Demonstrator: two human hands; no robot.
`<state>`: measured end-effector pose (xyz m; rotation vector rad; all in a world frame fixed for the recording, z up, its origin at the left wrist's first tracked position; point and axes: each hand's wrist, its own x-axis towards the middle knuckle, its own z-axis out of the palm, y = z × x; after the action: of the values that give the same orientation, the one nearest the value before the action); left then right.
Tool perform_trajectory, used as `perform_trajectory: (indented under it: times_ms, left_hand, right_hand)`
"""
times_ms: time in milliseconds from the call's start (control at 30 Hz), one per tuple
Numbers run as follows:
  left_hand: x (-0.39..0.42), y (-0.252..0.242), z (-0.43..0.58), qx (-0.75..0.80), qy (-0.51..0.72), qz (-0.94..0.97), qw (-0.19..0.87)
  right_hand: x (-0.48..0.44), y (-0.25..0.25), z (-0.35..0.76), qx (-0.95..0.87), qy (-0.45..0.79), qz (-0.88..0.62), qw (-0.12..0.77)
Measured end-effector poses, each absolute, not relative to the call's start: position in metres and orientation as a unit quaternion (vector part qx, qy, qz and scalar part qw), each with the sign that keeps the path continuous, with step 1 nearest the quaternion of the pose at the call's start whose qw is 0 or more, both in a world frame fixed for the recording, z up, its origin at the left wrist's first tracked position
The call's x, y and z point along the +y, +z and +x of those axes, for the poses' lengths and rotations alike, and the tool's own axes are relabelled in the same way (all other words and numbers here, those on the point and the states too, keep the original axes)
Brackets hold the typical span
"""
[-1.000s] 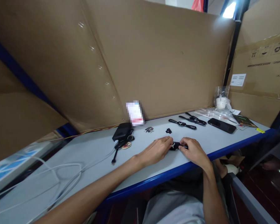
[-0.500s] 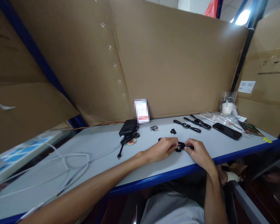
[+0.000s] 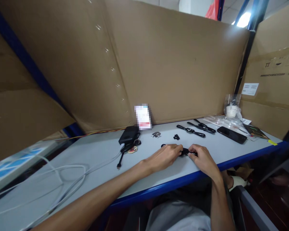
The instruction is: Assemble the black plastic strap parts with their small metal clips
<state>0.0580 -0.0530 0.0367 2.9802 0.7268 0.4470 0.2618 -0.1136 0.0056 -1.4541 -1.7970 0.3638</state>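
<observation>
Near the front of the table, both of my hands close round a black spokeshave. My left hand grips its left side, and the tip of the left handle shows past the knuckles. Fingers of my right hand pinch the right side near the body. Much of the spokeshave's middle is hidden by the fingers. Just beyond lies a small black lever cap-like part. Flat silver metal pieces rest to its left. Farther right is another spokeshave, beside more black spokeshaves.
A black phone and clear plastic bags occupy the right end. Left of centre sit a black power bank-like box and a keyring. White cables cross the left side. Cardboard walls the back.
The spokeshave's body has turned slightly in my hands, and my right fingers sit closer to its middle. The whole view has shifted a little; the other table items stay put.
</observation>
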Motion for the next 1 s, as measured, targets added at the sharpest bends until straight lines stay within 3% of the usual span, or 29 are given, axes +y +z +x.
perform_trajectory:
  times_ms: [333, 1000]
  left_hand:
    - [-0.043, 0.046, 0.058, 0.22, 0.156, 0.946, 0.178]
    - [-0.042, 0.037, 0.065, 0.281, 0.201, 0.924, 0.162]
  right_hand:
    - [-0.116, 0.007, 0.259, -0.714, 0.121, -0.583, 0.369]
    - [-0.114, 0.006, 0.258, -0.717, 0.085, -0.6, 0.343]
